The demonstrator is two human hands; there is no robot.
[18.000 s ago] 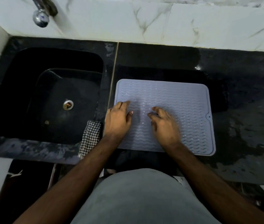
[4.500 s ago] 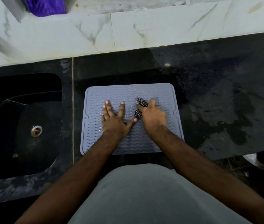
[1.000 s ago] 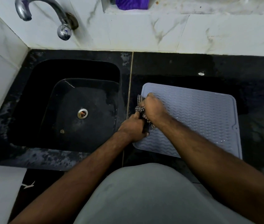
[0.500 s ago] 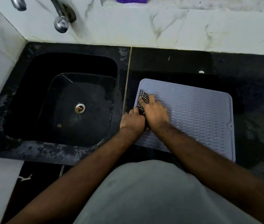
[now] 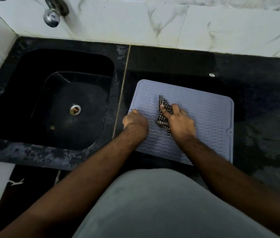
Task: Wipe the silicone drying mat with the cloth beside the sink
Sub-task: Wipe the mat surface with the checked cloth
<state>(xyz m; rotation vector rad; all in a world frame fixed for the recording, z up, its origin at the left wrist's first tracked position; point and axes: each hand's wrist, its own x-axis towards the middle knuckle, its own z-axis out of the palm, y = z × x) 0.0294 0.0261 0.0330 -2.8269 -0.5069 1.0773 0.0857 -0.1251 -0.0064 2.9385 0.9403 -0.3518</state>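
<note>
The pale grey-blue silicone drying mat (image 5: 207, 121), ribbed with wavy lines, lies on the black counter to the right of the sink. My right hand (image 5: 178, 121) is on the mat's left-centre and holds the black-and-white checked cloth (image 5: 164, 115) bunched between thumb and fingers, pressed to the mat. The hand is motion-blurred and part of the cloth is hidden under the palm. My left hand (image 5: 135, 120) sits at the mat's left edge, with its fingers curled down over that edge.
The black sink (image 5: 63, 100) with a metal drain (image 5: 75, 109) lies to the left, under a chrome tap (image 5: 51, 16). The wet black counter (image 5: 262, 127) stretches to the right. White marble tiles (image 5: 170, 26) form the back wall.
My right hand has slid the cloth rightward from the mat's left edge toward its middle. The two hands have separated, and my left hand stays at the left edge.
</note>
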